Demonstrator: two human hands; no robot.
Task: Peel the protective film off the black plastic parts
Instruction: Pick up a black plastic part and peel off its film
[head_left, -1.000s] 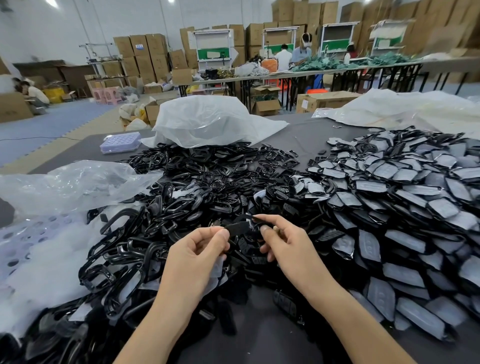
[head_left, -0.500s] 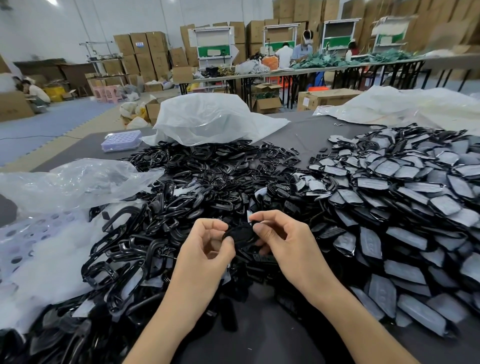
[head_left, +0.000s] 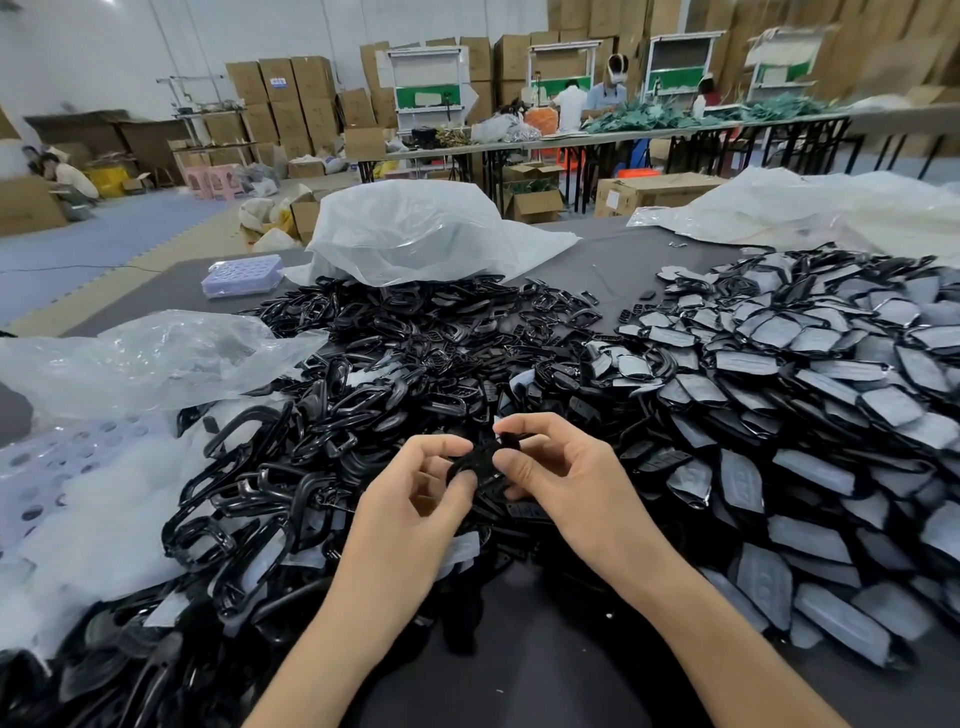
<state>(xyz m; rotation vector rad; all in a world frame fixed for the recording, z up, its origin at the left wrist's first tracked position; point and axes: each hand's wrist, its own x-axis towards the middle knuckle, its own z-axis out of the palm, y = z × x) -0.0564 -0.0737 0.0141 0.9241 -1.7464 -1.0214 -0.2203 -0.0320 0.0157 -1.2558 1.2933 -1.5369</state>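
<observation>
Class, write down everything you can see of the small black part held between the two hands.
The black plastic part is small, dark and dull-looking, roundish in outline, largely hidden by fingers. It is held above the heap of black parts. The left hand pinches its left edge between thumb and forefinger; the right hand pinches its right side. Whether film covers it cannot be told.
</observation>
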